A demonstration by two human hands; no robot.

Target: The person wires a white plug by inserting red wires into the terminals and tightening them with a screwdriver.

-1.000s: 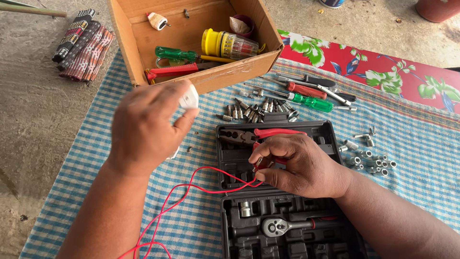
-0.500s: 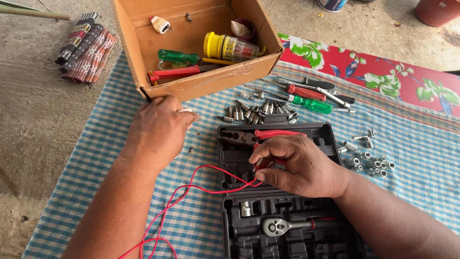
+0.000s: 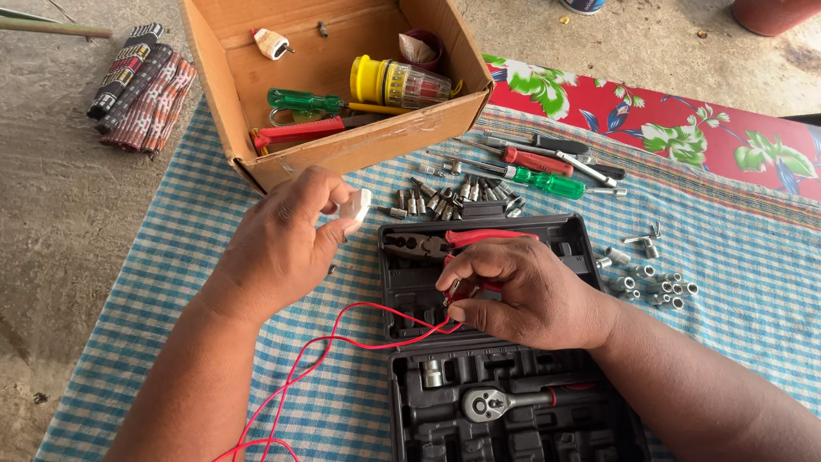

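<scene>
My left hand [image 3: 286, 244] holds a small white plastic piece [image 3: 354, 205] between thumb and fingers, just below the cardboard box [image 3: 359, 150]. My right hand [image 3: 522, 291] pinches the end of a thin red wire [image 3: 342, 340] over the open black tool case [image 3: 513, 402]. Red-handled pliers [image 3: 466, 241] lie in the case's upper half, just above my right fingers. The wire loops down to the left across the checked cloth.
The box holds a green screwdriver [image 3: 304, 101], a yellow-capped bit holder [image 3: 398, 83] and red-handled tools. Loose sockets [image 3: 453, 195], screwdrivers [image 3: 547, 171] and more sockets [image 3: 654, 282] lie on the blue checked cloth [image 3: 171, 282]. A ratchet [image 3: 487, 402] sits in the case. Folded fabric [image 3: 141, 85] lies at far left.
My left hand dipped toward the cloth, then rose again with the white piece showing at its fingertips. My right hand stays on the red wire.
</scene>
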